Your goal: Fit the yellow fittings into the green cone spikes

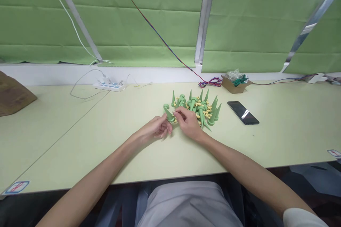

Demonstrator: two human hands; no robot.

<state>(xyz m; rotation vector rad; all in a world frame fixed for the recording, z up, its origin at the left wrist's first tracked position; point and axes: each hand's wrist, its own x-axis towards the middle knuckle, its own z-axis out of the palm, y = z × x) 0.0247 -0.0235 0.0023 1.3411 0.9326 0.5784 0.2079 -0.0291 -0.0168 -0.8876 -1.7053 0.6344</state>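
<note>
At the far left, a brown paper bag (13,95) sat on the pale tabletop (149,159). Next along the back stood a white power strip (113,86), a plug seated in it and a pale cable looping off to its left.

Near the middle I saw the person's left hand (159,127), thumb against the side of a green spike (169,115), other fingers loosely curled below; whether it gripped or merely touched, I couldn't tell. That spike was at the pile's near left edge, its long axis slanting, tip up and to the left, wide base down to the right, toward the right hand (189,122). That hand had thumb and forefinger pinched together just beside the spike; anything between them was too small to make out.

Behind and to the right of the right hand spread the other green spikes (214,109), mixed with small yellow pieces (209,113). Several stood upright on their wide ends, tips up; one at the near side lay pointing toward the lower right.

Behind them rested a coiled red-and-blue wire (213,82), then a small cardboard box (231,87) holding clear plastic. Rightmost of these, a black phone (243,112) lay flat, set diagonally.
</note>
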